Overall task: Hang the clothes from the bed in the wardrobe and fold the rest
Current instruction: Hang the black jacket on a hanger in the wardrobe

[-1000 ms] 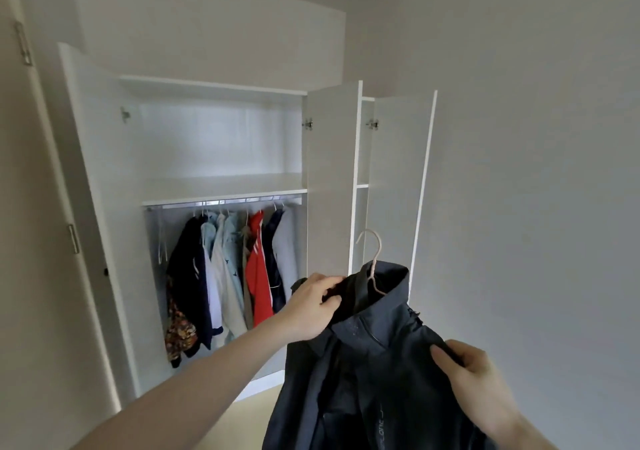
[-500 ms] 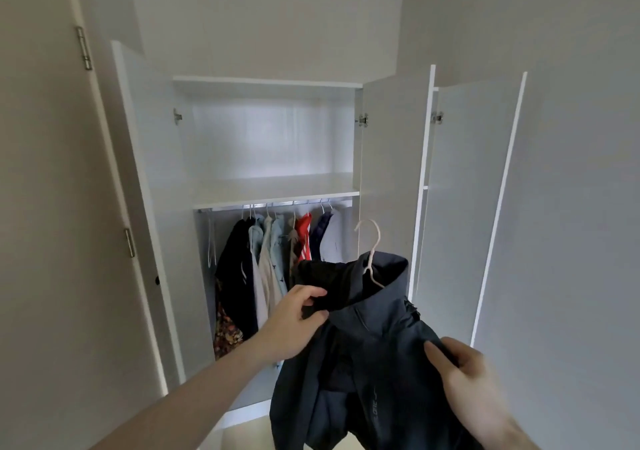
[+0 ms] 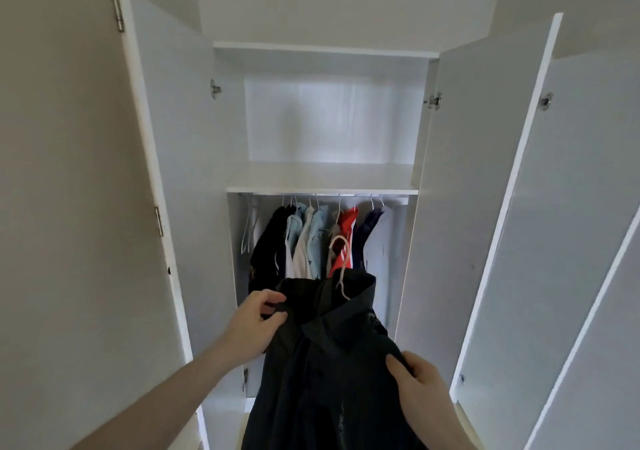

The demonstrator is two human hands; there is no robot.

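Our fingers (image 3: pixel 273 311) pinch the jacket (image 3: pixel 329 363) on its hanger (image 3: pixel 341 266) at both shoulders, low at 6 o'clock; garments (image 3: pixel 311 238) at 12 already hang on the rail (image 3: pixel 329 195), this one not yet.

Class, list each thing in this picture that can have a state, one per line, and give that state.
Wardrobe doors: open.
Upper shelf: nothing visible on it.
Rail: carries hung clothes.
Dark jacket: on a hanger, not yet on the rail.
Hanger: hook free, above the jacket's collar.
Left hand: grips the jacket's collar.
Right hand: grips the jacket's shoulder.
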